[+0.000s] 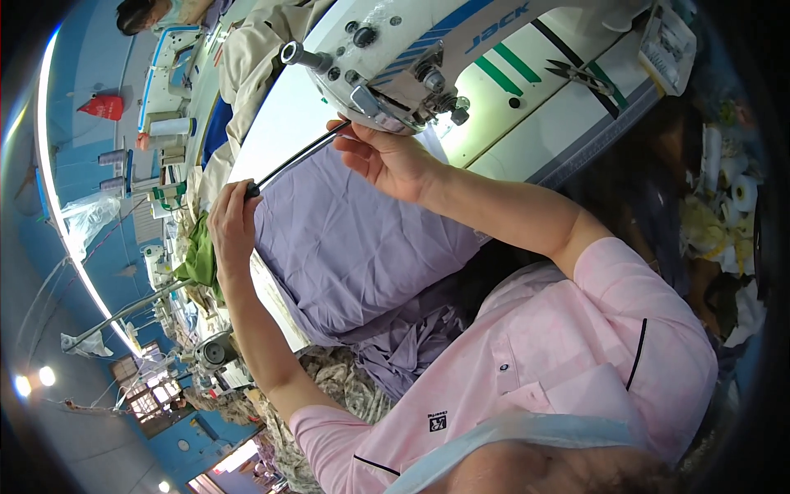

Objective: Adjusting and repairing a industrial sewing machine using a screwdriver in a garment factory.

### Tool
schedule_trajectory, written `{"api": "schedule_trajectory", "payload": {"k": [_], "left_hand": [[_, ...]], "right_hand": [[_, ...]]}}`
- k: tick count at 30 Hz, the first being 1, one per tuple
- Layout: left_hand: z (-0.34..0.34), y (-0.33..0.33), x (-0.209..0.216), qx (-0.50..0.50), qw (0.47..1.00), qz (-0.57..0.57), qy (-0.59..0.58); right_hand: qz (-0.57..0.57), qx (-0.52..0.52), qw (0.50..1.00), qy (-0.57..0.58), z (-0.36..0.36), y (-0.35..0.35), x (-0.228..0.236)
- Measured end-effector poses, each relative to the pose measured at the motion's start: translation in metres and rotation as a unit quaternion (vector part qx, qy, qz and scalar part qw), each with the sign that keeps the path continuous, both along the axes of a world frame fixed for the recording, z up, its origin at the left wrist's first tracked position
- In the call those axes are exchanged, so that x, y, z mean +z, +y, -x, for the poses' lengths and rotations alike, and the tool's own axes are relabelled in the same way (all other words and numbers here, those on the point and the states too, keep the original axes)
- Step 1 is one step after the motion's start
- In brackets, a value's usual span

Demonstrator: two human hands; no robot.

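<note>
Lavender fabric [354, 222] drapes over the near side of the sewing machine's bed and hangs down in folds. Along its far edge runs a thin black strip [298, 154], straight and taut. My left hand [233, 222] closes on the strip's left end, where a small dark bunch shows at the fingertips. Just below the head of the white and blue sewing machine [395, 62], my right hand [387, 156] pinches the strip's other end between thumb and forefinger, its other fingers loosely curled. The machine head hides the needle area and part of those fingertips.
Scissors [580, 74] and green strips [498, 76] lie on the table right of the machine. Beige cloth [257, 62] is heaped beyond it. Thread cones [170, 127] stand farther left, and a person [144, 15] sits at the far upper left. Patterned cloth [346, 379] lies below.
</note>
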State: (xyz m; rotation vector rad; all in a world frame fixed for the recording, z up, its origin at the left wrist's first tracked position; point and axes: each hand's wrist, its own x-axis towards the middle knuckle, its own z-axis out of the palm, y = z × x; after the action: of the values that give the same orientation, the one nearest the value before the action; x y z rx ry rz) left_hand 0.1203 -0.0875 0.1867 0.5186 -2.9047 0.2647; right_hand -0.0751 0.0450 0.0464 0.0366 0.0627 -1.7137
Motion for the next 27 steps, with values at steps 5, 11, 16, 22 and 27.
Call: {"api": "schedule_trajectory", "payload": {"k": [5,11,16,22,27], "left_hand": [[0.005,-0.003,-0.016,0.068,0.981,-0.177,-0.043],[-0.006,-0.013,-0.050,0.088,0.955,-0.282,-0.014],[-0.019,-0.024,-0.048,0.076,0.936,-0.341,-0.042],[-0.022,-0.060,-0.065,-0.072,0.899,-0.426,-0.068],[-0.017,-0.080,-0.065,-0.152,0.861,-0.469,-0.125]], "right_hand": [[0.000,-0.007,0.999,0.038,-0.002,0.002,0.000],[-0.017,-0.008,0.994,0.106,-0.005,0.001,-0.007],[-0.021,-0.001,0.991,0.132,-0.008,0.001,-0.008],[-0.041,-0.037,0.981,0.185,-0.010,0.003,-0.009],[-0.045,-0.071,0.969,0.233,-0.017,0.002,-0.009]]}}
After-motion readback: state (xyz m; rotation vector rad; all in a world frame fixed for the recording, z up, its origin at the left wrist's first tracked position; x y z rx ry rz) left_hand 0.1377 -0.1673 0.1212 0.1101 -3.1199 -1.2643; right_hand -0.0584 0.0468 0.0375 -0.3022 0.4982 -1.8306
